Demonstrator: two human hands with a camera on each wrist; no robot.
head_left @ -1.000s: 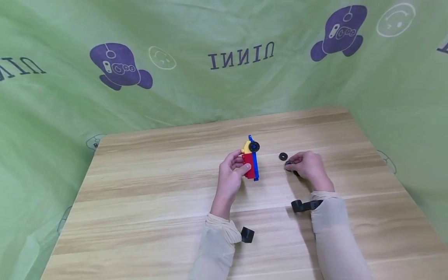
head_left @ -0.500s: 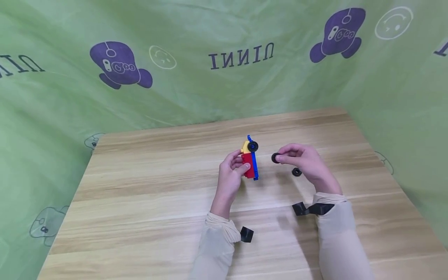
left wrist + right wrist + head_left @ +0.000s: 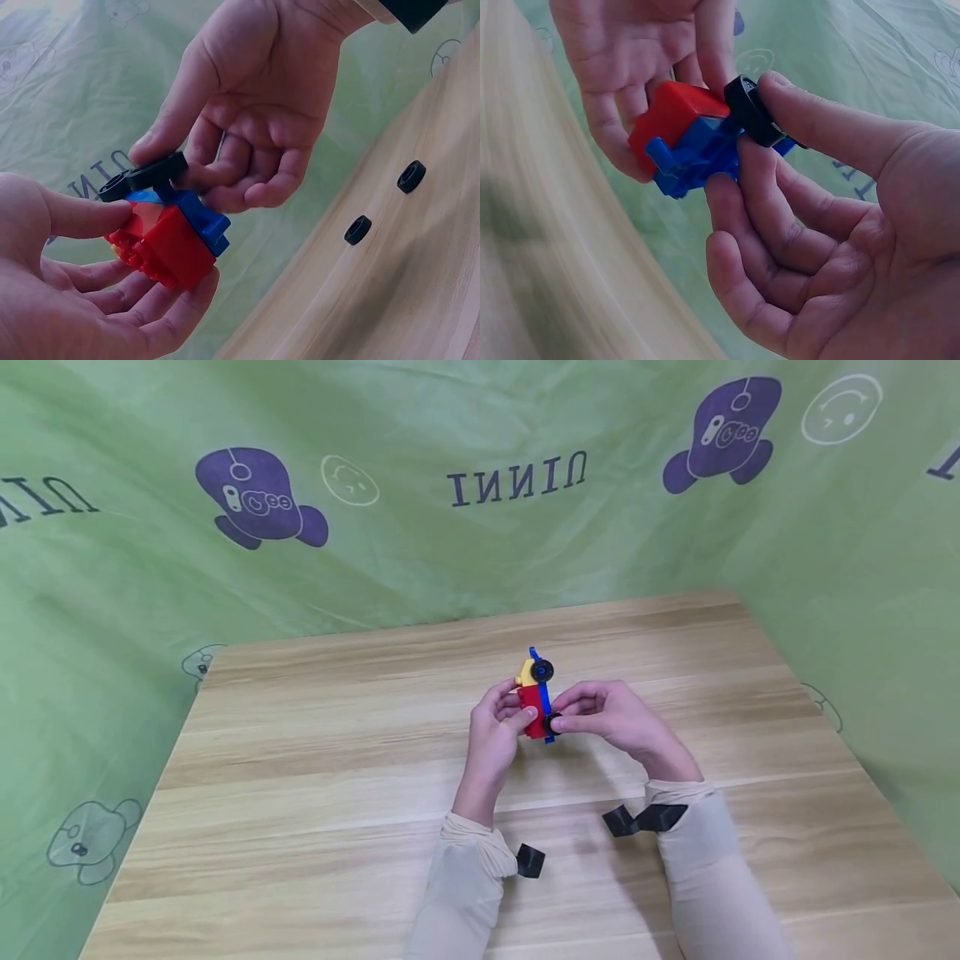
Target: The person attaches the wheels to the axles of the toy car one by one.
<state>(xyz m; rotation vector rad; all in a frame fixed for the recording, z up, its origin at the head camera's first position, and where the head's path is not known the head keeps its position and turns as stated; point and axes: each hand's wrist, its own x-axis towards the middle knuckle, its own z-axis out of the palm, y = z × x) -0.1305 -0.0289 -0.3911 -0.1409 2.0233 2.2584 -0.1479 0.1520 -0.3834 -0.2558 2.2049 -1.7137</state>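
Evidently, in the head view, wheel fitting is the step in hand. The left hand (image 3: 495, 735) grips the car (image 3: 532, 700) by its red part, holding it above the table (image 3: 300, 735). The right hand (image 3: 618, 720) pinches the near wheel (image 3: 552, 724) against the near end of the blue base (image 3: 545, 697). The far wheel (image 3: 542, 671) already sits at the other end, beside the yellow brick (image 3: 527, 674).

From the left wrist, the near wheel stands slightly off the base on a short stub (image 3: 164, 193), so it looks not yet fully home. Two more wheels, one loose wheel (image 3: 411, 176) and a second loose wheel (image 3: 358, 229), rest on the table, apart from each other.

From the right wrist, the thumb lies on the near wheel's outer face, with fingers curled below the base. Whether hub and stub are truly aligned cannot be told. The next move probably calls for squaring the wheel up and pressing straight inward, while the left hand braces the car against the push.
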